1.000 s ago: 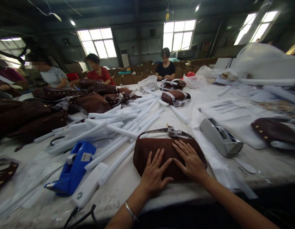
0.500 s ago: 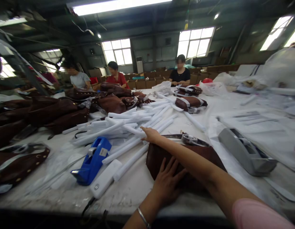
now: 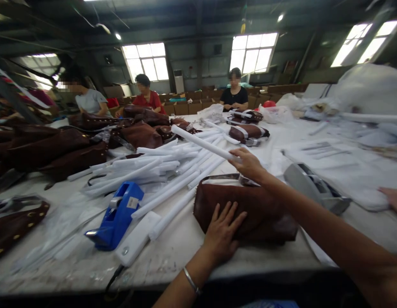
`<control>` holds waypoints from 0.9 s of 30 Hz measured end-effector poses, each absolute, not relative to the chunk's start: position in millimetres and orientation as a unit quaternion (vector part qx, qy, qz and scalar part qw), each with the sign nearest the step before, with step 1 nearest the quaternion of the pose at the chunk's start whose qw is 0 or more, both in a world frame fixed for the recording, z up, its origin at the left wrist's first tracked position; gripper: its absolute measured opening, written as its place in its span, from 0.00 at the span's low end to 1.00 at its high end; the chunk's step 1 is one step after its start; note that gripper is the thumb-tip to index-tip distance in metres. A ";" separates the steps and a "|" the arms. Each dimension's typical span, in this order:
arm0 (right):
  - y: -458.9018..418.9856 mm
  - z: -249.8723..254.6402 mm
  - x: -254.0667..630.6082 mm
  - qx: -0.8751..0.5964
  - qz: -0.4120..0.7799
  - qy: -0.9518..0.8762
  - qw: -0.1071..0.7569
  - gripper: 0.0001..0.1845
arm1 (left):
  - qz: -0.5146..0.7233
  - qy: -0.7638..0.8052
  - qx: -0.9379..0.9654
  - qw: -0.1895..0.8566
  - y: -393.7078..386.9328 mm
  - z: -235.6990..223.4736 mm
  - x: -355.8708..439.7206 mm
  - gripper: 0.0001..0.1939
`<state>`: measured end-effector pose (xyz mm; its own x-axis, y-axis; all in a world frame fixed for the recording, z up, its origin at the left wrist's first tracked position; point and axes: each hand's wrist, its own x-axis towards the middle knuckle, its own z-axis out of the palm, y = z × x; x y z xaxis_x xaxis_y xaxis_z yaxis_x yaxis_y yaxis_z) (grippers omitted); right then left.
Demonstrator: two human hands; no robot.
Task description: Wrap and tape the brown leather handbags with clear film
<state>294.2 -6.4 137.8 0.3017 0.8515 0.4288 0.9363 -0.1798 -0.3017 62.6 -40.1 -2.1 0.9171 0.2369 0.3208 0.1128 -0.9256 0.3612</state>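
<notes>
My left hand (image 3: 222,231) lies flat with spread fingers on a brown suede bag (image 3: 259,205) at the table's near edge. My right hand (image 3: 248,164) is closed on one end of a long white paper roll (image 3: 201,143), held in the air above the bag and slanting up to the left. A pile of the same white rolls (image 3: 160,171) lies just left of the bag. The bag's wrapped handle (image 3: 224,177) rests along its far edge.
A blue tape dispenser (image 3: 117,216) and a white flat block (image 3: 137,237) lie to the left, a grey tape dispenser (image 3: 314,186) to the right. Brown bags (image 3: 57,149) are heaped at left. Three people sit across the table. Another person's hand (image 3: 392,199) shows at right.
My right hand left the bag, reached left into the pile of rolls, closed on one and lifted it up and to the right. My left hand stayed flat on the bag.
</notes>
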 end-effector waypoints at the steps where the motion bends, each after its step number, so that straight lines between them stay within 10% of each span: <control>1: -32.5 139.0 307.4 -0.754 -0.073 -0.589 0.282 0.18 | 0.180 0.091 0.965 0.167 -39.4 -0.5 63.3 0.50; 5: -151.7 134.1 345.0 -0.691 0.064 -0.624 0.360 0.20 | 0.168 0.081 0.972 0.146 -33.6 11.5 66.5 0.49; 13: -311.2 104.6 331.4 -0.727 0.285 -0.580 0.234 0.19 | 0.071 0.027 0.995 0.067 -18.7 52.8 74.3 0.37; 27: -261.4 -6.8 249.7 -0.754 -0.228 -0.509 0.348 0.10 | 0.042 -0.009 0.998 0.037 -14.4 57.7 63.5 0.46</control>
